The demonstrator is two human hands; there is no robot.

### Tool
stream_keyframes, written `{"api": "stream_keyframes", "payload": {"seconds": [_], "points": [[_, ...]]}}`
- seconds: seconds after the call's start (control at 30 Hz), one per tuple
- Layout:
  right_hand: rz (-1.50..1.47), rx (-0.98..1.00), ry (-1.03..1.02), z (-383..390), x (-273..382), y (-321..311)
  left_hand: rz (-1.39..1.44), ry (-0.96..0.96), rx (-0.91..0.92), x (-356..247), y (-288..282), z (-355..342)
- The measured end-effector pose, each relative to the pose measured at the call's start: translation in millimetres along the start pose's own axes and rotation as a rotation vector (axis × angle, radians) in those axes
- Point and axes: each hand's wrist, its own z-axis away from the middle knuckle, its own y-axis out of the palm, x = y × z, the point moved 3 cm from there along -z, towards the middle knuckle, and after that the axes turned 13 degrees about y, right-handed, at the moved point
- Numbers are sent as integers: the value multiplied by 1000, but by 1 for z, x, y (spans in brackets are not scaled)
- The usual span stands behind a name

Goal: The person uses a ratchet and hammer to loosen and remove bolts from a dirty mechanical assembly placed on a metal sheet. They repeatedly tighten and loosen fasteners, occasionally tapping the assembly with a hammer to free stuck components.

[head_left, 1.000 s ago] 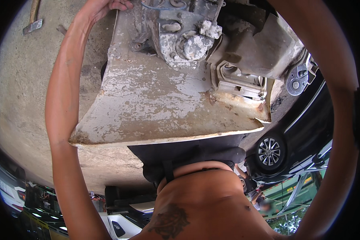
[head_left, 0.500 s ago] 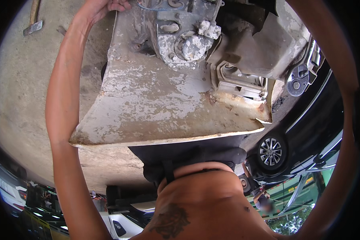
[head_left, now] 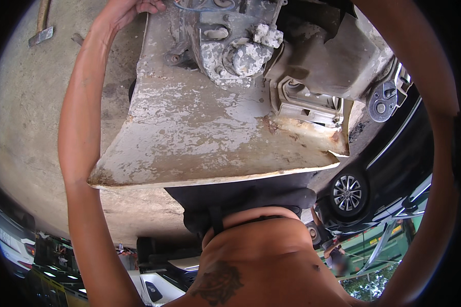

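Across my lap tilts a large worn metal panel [head_left: 189,138] with flaking whitish paint and rust along its lower edge. A paint-crusted mechanical assembly [head_left: 235,56] sits on its upper part. My left hand [head_left: 133,10] is at the top edge of the view, beside the panel's left border, with its fingers curled in. Whatever those fingers hold, if anything, is cut off by the frame; a blue wire [head_left: 205,9] lies just to their right. My right forearm [head_left: 415,51] runs up the right side, and the hand is beyond the top edge. A ratchet wrench [head_left: 382,102] rests right of the panel.
A hammer [head_left: 41,36] lies on the concrete floor [head_left: 25,112] at upper left. To the right stands a black car with a silver wheel [head_left: 347,193]. Another person [head_left: 335,256] is farther off at lower right. A white car [head_left: 13,245] shows at lower left.
My right forearm has shifted slightly left at the top of the view. My left hand has barely moved, its fingers still curled. The panel stays in place.
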Motion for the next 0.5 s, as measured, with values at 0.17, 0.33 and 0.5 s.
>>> {"api": "stream_keyframes", "payload": {"seconds": [0.17,0.33,0.5], "points": [[-48,-18,-2,6,1,-5,-10,12,29,-4,0,2],[-47,-46,-36,16,-4,-10,25,-13,16,-3,0,1],[-32,-63,-63,17,-2,-13,1,-14,-9,-2,-3,0]]}}
